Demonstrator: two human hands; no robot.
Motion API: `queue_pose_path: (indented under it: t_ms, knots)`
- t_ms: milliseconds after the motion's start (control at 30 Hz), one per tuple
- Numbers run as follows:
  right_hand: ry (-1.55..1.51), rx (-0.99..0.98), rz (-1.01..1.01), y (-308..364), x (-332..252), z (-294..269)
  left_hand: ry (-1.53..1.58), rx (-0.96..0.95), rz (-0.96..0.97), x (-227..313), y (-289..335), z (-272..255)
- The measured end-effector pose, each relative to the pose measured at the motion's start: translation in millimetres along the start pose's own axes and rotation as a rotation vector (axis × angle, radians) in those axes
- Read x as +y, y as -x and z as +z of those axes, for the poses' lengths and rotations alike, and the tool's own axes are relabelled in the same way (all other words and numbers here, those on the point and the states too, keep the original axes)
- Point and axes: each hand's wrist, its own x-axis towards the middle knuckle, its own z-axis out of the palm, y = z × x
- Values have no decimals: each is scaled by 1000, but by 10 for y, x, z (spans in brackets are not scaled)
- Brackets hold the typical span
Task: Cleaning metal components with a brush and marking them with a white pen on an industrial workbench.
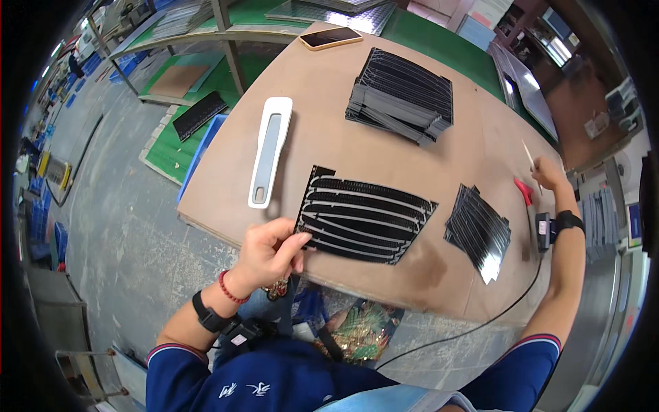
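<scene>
Black slotted sheet [364, 221] pinched at its near corner by left hand [271, 253]; right hand [547, 172] grips a thin blade (worked strips [478, 230] right of sheet, taller stack [403, 95] beyond, seemingly untouched).

Your clothing: a dark navy short-sleeved shirt, each cuff edged with a thin red and white stripe, and two small white emblems on the chest.

Your left hand [269, 253]: just behind it, a red beaded bracelet; behind the bracelet, a black wristband with a small black device clipped beside it.

Your right hand [549, 173]: just behind it, a black strap carrying a boxy black unit, with a thin black cable trailing from that unit back toward the shirt.
</scene>
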Motion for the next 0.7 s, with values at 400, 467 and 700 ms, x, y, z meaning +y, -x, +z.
queue_pose_path:
  t_ms: [400, 467, 700]
  knots:
    - [-1090, 156, 16, 2837, -1529, -1069, 233, -194, 162, -112, 222, -113]
    - [-1239, 300, -100, 3273, -1993, -856, 345, -293, 108, -145, 394, -91]
    - [-1695, 575, -7, 3933, -3781, 164, 320, -389, -94, -722, 1372, -178]
